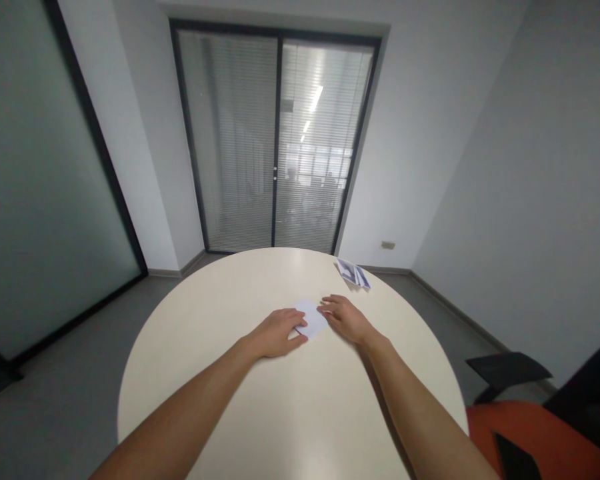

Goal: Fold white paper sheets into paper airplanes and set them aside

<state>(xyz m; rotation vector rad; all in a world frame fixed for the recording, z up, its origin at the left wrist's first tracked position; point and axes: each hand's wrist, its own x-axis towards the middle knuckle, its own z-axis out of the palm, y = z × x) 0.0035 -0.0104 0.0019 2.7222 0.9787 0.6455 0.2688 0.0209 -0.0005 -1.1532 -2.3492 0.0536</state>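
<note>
A small white sheet of paper (312,319) lies on the round cream table (220,300), between my two hands. My left hand (279,331) rests at its left edge, with fingertips over the paper and the thumb stretched out below. From the right, my right hand (347,317) reaches to the opposite edge, its fingers extended and the fingertips at or just over the paper's border. Neither hand is closed round the sheet. Whether anything lies under the paper cannot be seen.
Printed sheets or cards (353,274) in blue and white lie near the table's far right edge. An orange-seated chair (540,440) with black armrests stands close by the table on the right. Glass doors with blinds (275,140) are beyond the table.
</note>
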